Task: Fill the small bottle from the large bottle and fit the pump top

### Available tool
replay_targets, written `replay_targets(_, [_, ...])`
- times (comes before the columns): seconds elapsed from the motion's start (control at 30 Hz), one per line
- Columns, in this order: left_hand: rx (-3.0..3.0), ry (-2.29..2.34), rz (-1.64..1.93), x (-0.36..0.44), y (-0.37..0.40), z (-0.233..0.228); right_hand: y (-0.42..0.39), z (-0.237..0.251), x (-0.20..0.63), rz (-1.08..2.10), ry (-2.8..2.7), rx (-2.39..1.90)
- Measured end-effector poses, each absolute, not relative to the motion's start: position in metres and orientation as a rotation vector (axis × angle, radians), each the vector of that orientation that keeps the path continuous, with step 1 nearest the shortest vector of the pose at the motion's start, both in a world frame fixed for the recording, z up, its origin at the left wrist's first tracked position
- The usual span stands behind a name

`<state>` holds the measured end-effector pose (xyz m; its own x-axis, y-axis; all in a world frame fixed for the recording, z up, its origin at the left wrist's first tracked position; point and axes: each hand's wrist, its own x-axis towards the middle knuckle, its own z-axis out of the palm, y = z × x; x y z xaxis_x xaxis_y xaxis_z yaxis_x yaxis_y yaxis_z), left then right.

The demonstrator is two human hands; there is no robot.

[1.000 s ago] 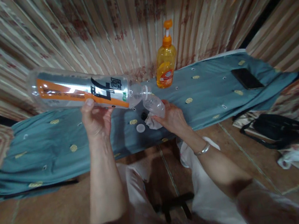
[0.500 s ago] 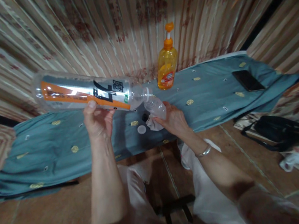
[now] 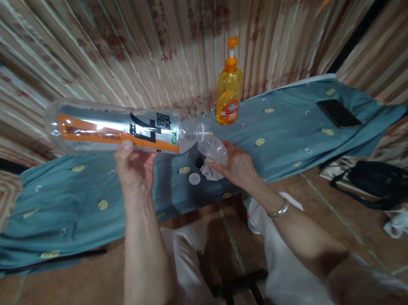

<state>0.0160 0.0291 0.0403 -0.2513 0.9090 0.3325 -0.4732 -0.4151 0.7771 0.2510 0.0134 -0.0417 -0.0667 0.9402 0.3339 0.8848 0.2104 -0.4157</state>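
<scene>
My left hand is closed around the underside of a large clear plastic bottle with a silver and orange label. The bottle lies nearly level, its neck pointing right and slightly down. Its mouth meets the top of a small clear bottle, which tilts toward it in the grip of my right hand. Whether liquid passes between them I cannot tell. Below the small bottle, a crumpled whitish cloth, a round white cap and a small black object lie on the cover.
An orange pump bottle stands at the back of the narrow table with its green patterned cloth. A dark phone lies to the right. On the floor side at right is a black bag. Pleated curtains hang behind.
Both bottles keep nearly the same pose, mouth to mouth. The whole scene has shifted slightly downward in view.
</scene>
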Motion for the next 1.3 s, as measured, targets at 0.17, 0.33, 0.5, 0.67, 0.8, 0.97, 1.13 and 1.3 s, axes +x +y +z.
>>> replay_targets(0.17, [0.948,0.685,1.830,0.0172,0.0282,0.0414,0.0150,-0.0464,0.2526,0.127,-1.946,-1.642])
replay_targets(0.33, [0.944,0.703,1.825,0.0185,0.0281,0.0428,0.0153,-0.0471,0.2525,0.133,-1.946,-1.642])
replay_targets(0.5, [0.933,0.721,1.832,0.0199,0.0277,0.0446,0.0149,-0.0459,0.2524,0.109,-1.960,-1.663])
replay_targets(0.67, [0.896,0.736,1.850,0.0207,0.0283,0.0455,0.0142,-0.0438,0.2524,0.125,-1.967,-1.652])
replay_targets(0.8, [0.864,0.724,1.858,0.0215,0.0281,0.0458,0.0128,-0.0393,0.2506,0.136,-1.960,-1.688])
replay_targets(0.97, [0.841,0.702,1.884,0.0245,0.0268,0.0477,0.0129,-0.0396,0.2505,0.149,-1.960,-1.698])
replay_targets(1.13, [0.876,0.696,1.876,0.0245,0.0264,0.0476,0.0142,-0.0439,0.2525,0.129,-1.955,-1.652])
replay_targets(1.3, [0.908,0.690,1.864,0.0215,0.0278,0.0447,0.0143,-0.0444,0.2525,0.124,-1.960,-1.665])
